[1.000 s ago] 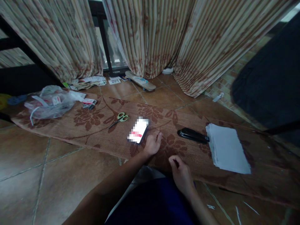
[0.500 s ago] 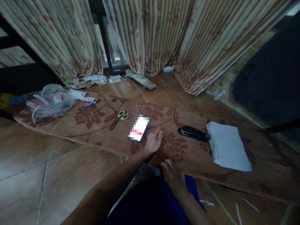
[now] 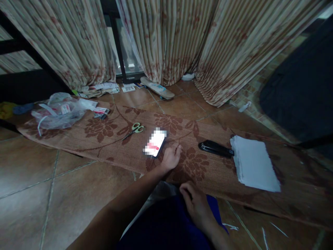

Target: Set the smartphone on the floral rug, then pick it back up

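My left hand (image 3: 171, 157) rests in a loose fist on the patterned brown cloth, with no object showing in it. Just left of it lies a phone (image 3: 155, 142), its lit screen blurred out. My right hand (image 3: 196, 201) hovers over my lap by the cloth's near edge, fingers curled inward and nothing visible in them. To the right, a black stapler (image 3: 215, 148) lies with one end against a stack of white paper (image 3: 256, 163). Green-handled scissors (image 3: 134, 130) lie left of the phone, apart from both hands.
At the cloth's left end sit a clear plastic bag (image 3: 61, 111) and small boxes (image 3: 101, 111). Beyond the cloth, a skateboard (image 3: 157, 88) and papers (image 3: 100, 89) lie on the tiled floor below striped curtains (image 3: 169, 41). White paper strips (image 3: 264, 238) lie at lower right.
My right hand has drawn back slightly from the cloth's edge toward my lap, its fingers still curled. My left hand stays in place; the view has shifted a little.
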`<state>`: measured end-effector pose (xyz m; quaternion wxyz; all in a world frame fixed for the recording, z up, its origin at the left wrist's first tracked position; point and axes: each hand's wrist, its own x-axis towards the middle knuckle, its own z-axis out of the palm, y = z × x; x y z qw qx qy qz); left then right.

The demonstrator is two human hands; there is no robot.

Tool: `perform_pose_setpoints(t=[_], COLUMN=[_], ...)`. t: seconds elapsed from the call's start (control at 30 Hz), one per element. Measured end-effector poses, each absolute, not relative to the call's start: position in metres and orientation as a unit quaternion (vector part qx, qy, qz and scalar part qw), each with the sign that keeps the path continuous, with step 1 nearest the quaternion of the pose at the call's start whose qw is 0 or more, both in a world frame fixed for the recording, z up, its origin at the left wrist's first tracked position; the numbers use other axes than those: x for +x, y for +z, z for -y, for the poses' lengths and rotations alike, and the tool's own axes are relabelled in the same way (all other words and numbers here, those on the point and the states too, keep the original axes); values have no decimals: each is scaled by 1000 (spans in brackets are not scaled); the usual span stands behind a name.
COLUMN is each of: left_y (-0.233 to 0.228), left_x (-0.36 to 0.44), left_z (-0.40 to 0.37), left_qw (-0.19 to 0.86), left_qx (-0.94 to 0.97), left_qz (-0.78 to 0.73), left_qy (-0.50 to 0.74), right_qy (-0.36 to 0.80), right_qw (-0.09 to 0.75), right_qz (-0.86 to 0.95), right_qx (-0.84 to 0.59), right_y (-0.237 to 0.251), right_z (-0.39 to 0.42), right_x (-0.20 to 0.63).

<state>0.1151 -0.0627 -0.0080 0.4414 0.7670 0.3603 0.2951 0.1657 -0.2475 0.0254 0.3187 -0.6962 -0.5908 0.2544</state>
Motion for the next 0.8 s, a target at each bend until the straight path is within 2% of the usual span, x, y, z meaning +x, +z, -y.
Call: perform_pose_setpoints(t=[0.1, 0.23, 0.43, 0.63, 0.8], left_y=[-8, -7, -5, -3, -1], left_x=[115, 115, 114, 113, 113], left_z=[63, 63, 63, 64, 65], left_qw=[439, 438, 439, 437, 439], left_qx=[769, 769, 769, 770, 769], left_qz=[-361, -361, -362, -364, -363], left_qy=[292, 293, 292, 290, 292], right_qy=[244, 185, 98, 47, 127], right_qw=[246, 178, 258, 244, 281], right_qz=[671, 655, 646, 668, 651], right_qx=[-655, -711, -712, -702, -694], right_y=[19, 16, 17, -3, 4], right_z=[247, 248, 233, 214, 221], right_x=[157, 159, 159, 151, 155])
